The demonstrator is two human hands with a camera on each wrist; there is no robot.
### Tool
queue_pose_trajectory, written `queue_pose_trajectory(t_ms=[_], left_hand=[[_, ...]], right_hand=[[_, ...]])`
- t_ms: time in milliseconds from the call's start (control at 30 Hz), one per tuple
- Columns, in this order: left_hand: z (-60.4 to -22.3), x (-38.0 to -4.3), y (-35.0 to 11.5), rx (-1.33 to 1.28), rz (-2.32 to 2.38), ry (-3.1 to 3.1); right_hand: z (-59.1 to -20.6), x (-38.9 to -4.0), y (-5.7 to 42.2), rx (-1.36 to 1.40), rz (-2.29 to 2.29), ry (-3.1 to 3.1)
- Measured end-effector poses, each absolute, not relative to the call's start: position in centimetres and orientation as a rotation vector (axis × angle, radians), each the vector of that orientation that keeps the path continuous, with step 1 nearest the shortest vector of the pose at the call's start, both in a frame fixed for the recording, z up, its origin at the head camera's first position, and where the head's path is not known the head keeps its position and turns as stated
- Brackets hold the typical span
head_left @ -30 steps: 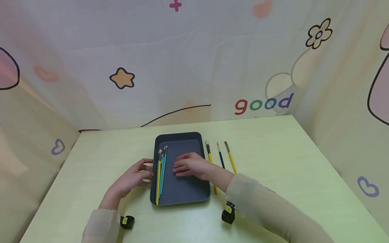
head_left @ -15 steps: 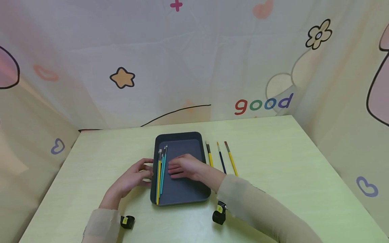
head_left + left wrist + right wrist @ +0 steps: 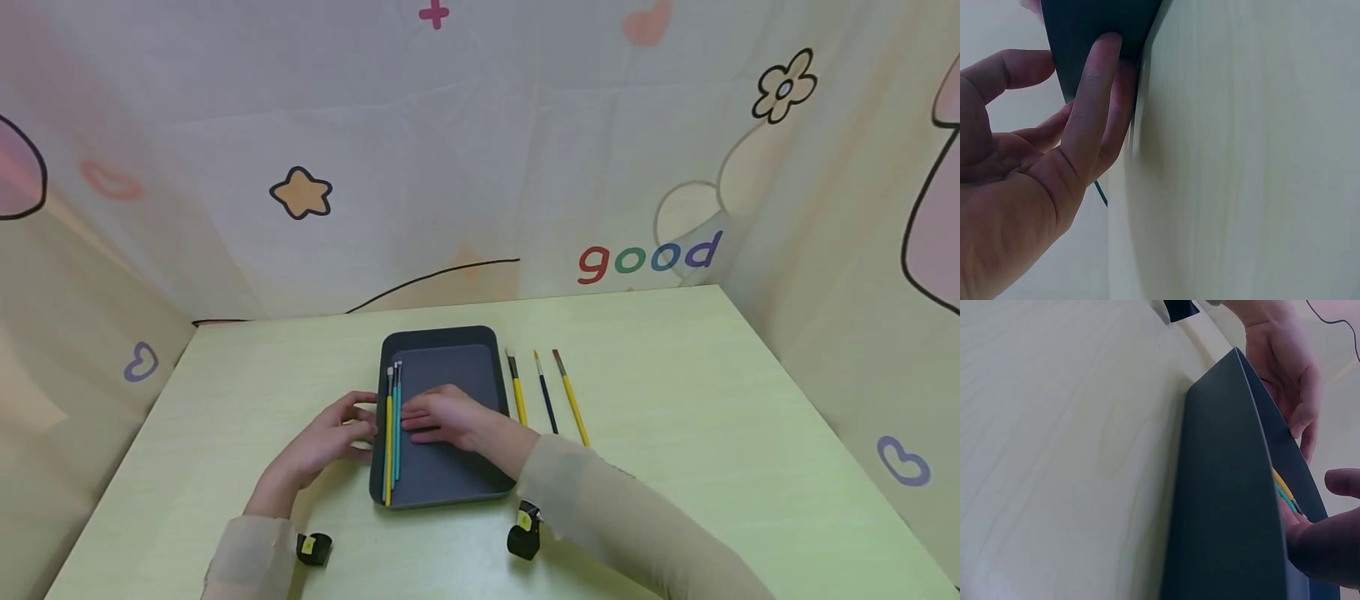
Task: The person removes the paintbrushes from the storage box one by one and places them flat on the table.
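From the head camera, brushes [image 3: 388, 454] lie in the tray [image 3: 465, 475] along its left side, and the right hand [image 3: 446, 417] touches them with fingers extended. Loose brushes [image 3: 545, 392] sit right of it on the tabletop [image 3: 675, 375]. By the left wrist camera, the left hand [image 3: 1029, 181] has its fingers spread against the tray's outside. In the right wrist view, the right fingers dip inside the tray beside the brushes.

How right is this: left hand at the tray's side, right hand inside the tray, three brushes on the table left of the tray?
One slip: the three brushes on the table lie right of the tray, as the head view shows. Left hand at its side and right hand inside it are correct.
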State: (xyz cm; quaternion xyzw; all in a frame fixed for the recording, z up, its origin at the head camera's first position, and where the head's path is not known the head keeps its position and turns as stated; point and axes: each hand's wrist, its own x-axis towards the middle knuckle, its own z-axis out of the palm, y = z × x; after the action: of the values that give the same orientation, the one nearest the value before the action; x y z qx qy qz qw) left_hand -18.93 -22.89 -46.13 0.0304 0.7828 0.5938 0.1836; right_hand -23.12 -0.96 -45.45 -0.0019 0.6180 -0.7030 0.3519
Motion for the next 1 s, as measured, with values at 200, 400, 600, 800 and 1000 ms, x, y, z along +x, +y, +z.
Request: queue_pose_trajectory(t_ms=[200,400,600,800,1000], left_hand=[[-46.1,-18.8,-22.9,0.088,1.671,2.208],[-45.9,-18.8,-22.8,0.088,1.671,2.208],[-45.8,-18.8,-22.7,0.094,1.649,2.228],[-45.8,-18.7,-22.6,0.114,1.642,2.242],[-45.8,-18.7,-22.9,0.127,1.643,2.222]], right_hand=[[-45.6,-22.9,-1.8,-0.013,-1.823,1.605],[-45.7,-22.7,-2.4,-0.036,-1.791,1.649],[-46.0,-22.3,-3.1,-0.091,-1.794,1.707],[-46.2,-21.8,-3.4,-0.107,-1.824,1.741],[-46.5,-21.7,-3.8,-0.088,-1.832,1.782]])
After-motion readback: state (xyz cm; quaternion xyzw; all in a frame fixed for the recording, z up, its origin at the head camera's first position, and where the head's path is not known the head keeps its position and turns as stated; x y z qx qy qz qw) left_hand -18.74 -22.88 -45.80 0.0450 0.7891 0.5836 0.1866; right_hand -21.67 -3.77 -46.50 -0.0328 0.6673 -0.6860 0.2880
